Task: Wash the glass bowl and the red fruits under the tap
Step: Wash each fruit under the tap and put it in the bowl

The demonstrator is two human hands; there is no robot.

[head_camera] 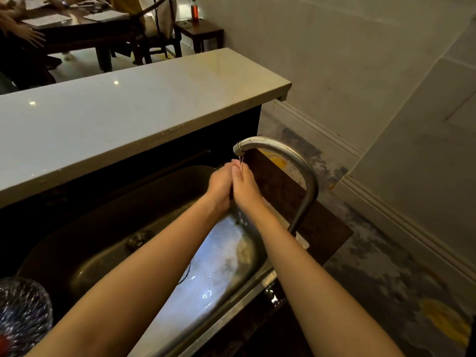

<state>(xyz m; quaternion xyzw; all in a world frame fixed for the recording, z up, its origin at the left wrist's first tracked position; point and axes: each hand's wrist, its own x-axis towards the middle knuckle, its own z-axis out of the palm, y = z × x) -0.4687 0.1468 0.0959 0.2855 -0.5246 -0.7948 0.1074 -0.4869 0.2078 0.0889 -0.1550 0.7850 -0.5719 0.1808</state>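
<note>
My left hand (220, 188) and my right hand (244, 186) are pressed palm to palm over the steel sink (108, 235), right under the spout of the curved metal tap (291, 161). A thin trickle of water falls onto the fingertips. I see nothing held between the hands. The glass bowl (22, 313), wet and sparkling, stands at the lower left beside the sink. A bit of red fruit (3, 341) shows at its bottom edge.
A pale stone counter (128, 117) runs behind the sink. The sink's drain (139, 240) lies left of my arms. Beyond the counter are a dark table (77, 29) with papers, chairs and a seated person's hand (31, 34). A tiled wall rises on the right.
</note>
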